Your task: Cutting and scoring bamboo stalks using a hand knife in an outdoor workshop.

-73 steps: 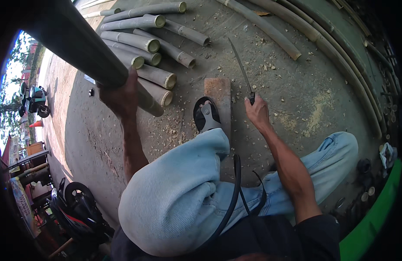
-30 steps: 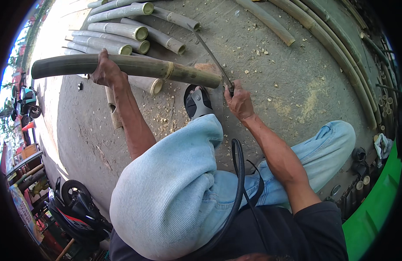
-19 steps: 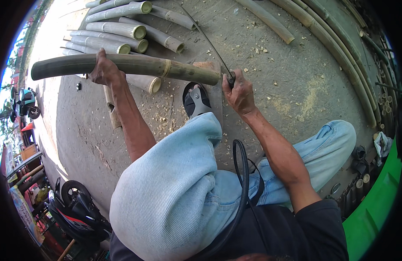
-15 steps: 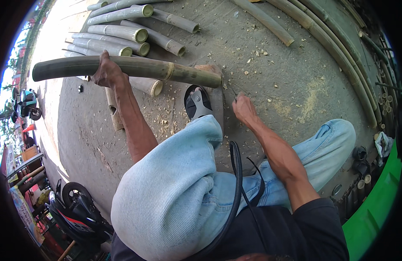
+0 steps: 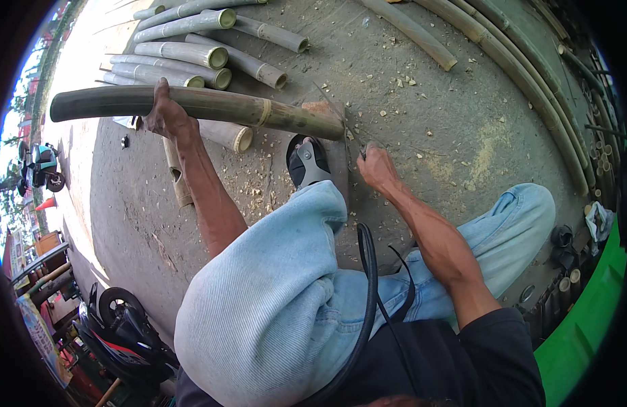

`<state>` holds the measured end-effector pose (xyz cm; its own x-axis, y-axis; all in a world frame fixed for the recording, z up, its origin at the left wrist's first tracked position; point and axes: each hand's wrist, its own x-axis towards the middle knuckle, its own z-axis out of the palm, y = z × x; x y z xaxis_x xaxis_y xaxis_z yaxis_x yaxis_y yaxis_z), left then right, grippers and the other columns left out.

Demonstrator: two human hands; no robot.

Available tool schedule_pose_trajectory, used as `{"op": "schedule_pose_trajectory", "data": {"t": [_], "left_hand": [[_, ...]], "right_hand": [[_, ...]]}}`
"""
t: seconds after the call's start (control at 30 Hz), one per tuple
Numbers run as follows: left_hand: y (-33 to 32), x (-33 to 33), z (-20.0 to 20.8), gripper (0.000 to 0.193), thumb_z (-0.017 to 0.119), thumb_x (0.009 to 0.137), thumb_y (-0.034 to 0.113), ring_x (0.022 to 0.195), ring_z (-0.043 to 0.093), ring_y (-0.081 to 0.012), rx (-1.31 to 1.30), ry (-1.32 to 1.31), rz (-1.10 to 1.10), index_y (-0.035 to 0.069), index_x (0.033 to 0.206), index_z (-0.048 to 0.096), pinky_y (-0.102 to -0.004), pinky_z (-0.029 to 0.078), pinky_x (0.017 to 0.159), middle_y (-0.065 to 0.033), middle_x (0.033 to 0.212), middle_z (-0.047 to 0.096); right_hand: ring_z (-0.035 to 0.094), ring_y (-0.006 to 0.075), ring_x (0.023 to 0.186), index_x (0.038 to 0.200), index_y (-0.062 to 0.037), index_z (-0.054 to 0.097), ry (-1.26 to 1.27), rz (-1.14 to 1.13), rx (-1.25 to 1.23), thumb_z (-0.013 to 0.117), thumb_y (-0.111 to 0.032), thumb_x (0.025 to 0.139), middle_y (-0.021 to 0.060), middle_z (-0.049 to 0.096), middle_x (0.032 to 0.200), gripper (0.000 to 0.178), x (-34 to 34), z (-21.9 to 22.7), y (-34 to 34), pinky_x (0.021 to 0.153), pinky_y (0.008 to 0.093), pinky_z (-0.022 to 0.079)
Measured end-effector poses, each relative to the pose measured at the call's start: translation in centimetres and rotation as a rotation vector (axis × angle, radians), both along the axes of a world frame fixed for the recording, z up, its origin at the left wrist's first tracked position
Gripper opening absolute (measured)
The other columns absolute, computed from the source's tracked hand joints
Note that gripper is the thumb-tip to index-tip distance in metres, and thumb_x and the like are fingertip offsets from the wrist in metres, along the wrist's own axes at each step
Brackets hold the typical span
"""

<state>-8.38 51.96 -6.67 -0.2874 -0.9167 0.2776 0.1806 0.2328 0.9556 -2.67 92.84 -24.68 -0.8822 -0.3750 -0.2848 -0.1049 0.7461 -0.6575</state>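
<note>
Bamboo pole (image 5: pixel 211 108) lies level above the concrete ground (image 5: pixel 422 102), its cut end over a wooden block (image 5: pixel 327 115). Left hand (image 5: pixel 165 115) grips its middle. Right hand (image 5: pixel 376 166) is closed round a blurred blade (image 5: pixel 337 119) touching that end. Cut bamboo lengths (image 5: pixel 191 54) lie behind.

concrete ground (image 5: pixel 428 129), cut bamboo pieces (image 5: pixel 191 51), long poles (image 5: pixel 517 68), wood chips (image 5: pixel 259 183)

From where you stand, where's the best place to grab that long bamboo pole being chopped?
Probably mid-length, from above, as the left hand does: the bamboo pole lies roughly level, its cut end on the wooden block, where the right hand works a blade. That keeps fingers clear.
</note>
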Motion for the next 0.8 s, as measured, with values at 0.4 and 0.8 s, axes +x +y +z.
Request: {"op": "schedule_pose_trajectory", "data": {"t": [0.4,0.8], "left_hand": [[2.8,-0.4,1.7,0.051,0.079,0.083,0.017,0.096,0.068,-0.0329,0.171,0.064,-0.032,-0.017,0.115,0.059,-0.0439,0.059,0.086,-0.0214,0.114,0.063],[0.3,1.3,1.6,0.056,0.079,0.082,0.010,0.101,0.069,-0.0354,0.240,-0.077,0.179,-0.022,0.120,0.054,-0.0469,0.060,0.090,-0.0264,0.120,0.063]], "right_hand": [[0.069,0.0498,0.084,0.101,0.0060,0.058,-0.077,-0.006,0.050,0.064,-0.020,0.093,0.0316,0.067,0.083,0.028,-0.2,-1.1,1.4,0.071,0.0552,0.055],[0.068,0.0477,0.076,0.104,0.0021,0.051,0.339,-0.075,-0.363,0.062,-0.015,0.096,0.0285,0.062,0.072,0.021,-2.0,8.9,-3.3,0.066,0.0535,0.052]]}}
